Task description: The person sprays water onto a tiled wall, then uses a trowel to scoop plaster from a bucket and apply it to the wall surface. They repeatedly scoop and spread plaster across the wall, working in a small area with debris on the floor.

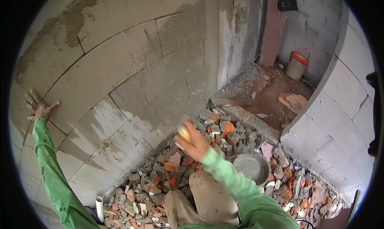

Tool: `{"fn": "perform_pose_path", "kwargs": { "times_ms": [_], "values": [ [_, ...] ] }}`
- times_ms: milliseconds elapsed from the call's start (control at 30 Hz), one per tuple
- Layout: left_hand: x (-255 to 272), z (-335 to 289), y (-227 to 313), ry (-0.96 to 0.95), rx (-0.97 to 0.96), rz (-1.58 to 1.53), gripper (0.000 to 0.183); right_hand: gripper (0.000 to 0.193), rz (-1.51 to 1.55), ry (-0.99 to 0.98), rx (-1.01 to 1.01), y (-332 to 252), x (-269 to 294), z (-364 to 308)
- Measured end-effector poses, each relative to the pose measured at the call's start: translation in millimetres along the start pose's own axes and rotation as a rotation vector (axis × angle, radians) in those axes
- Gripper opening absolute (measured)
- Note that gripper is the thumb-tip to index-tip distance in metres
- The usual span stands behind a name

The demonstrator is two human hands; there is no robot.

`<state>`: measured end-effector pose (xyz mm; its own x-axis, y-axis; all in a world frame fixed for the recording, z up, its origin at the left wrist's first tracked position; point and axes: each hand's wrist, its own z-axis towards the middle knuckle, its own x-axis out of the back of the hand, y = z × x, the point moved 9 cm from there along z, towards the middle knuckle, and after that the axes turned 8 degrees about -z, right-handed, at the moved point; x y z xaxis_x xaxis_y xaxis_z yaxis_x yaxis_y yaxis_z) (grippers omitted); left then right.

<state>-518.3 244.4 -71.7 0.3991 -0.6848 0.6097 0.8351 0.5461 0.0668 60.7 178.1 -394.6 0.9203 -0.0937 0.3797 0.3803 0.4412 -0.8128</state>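
Note:
My left hand point(40, 107) is pressed flat on the block wall point(120, 61) at the left, fingers spread and smeared with grey. In the middle, my right hand point(194, 141) is closed round a pale yellow handle point(184, 134), blurred by motion, close to the wall's lower part. A thin slanting line crosses the wall above this hand; I cannot tell whether it is the tool's blade edge. Wet grey plaster covers parts of the wall, darker toward the corner. To the right of my right forearm sits a round bucket point(253, 168) of grey mix, on the rubble.
Broken brick and concrete rubble point(172, 167) lies around my bent knees. A white pipe point(99, 209) stands up at the lower left. A low sill leads to a floor with a red-rimmed bucket point(297, 67) and a torn bag point(293, 102). Another block wall point(334, 113) bounds the right.

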Motion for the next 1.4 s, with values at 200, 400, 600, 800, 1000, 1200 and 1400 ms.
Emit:
{"fn": "perform_pose_path", "kwargs": {
  "times_ms": [200, 400, 600, 800, 1000, 1200, 1400],
  "values": [
    [-8, 6, -5, 0.09, -0.039, 0.055, 0.128, 0.058, -0.782, -0.404, -0.934, 150, 171, -261],
    [-7, 2, 1, 0.023, -0.001, 0.089, 0.128, 0.045, -1.116, -0.873, -1.042, 300, 187, -377],
    [-3, -7, 6, -0.241, 0.077, 0.107, 0.132, 0.031, 0.014, -0.307, -1.487, 315, 144, -416],
    [8, -11, 14, -0.047, 0.006, 0.075, 0.134, 0.024, 0.22, 0.131, -1.218, 231, 140, -393],
    [8, -8, 10, -0.034, 0.014, 0.089, 0.137, 0.033, 0.544, 0.652, -0.603, 115, 182, -200],
    [12, -13, 15, 0.004, -0.006, 0.052, 0.137, 0.03, 0.402, 1.14, 0.152, 17, 174, -30],
    [10, -13, 14, -0.087, 0.049, 0.122, 0.138, 0.05, -0.151, 0.867, -0.338, 14, -13, 78]
  ]
}}
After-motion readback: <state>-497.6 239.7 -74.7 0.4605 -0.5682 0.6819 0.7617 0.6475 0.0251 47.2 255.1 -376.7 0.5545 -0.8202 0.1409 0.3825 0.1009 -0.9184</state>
